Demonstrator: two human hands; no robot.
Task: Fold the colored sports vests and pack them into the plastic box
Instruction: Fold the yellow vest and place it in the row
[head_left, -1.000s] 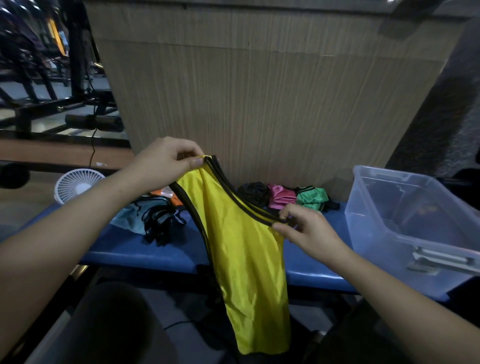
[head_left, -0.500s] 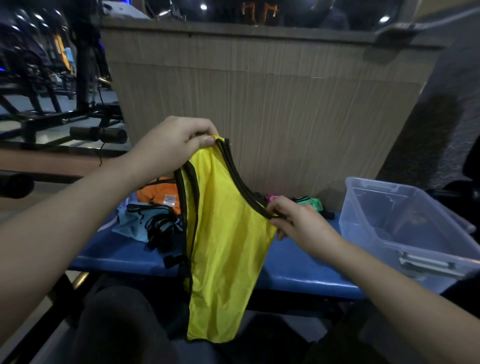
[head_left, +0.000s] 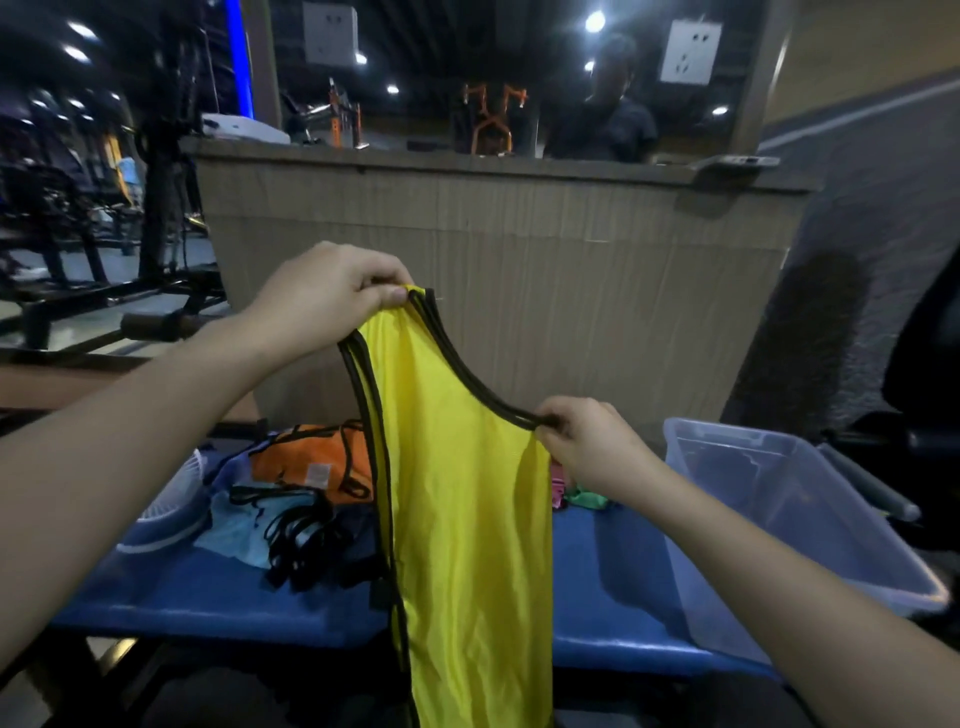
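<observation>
One yellow vest (head_left: 467, 519) hangs unfolded above the tabletop (head_left: 208, 597): your left hand (head_left: 322, 296) pinches its shoulder strap, your right hand (head_left: 587, 441) its black neckline. Other vests (head_left: 311, 462) lie unfolded (orange, light blue); the plastic box (head_left: 779, 519) appears empty.
</observation>
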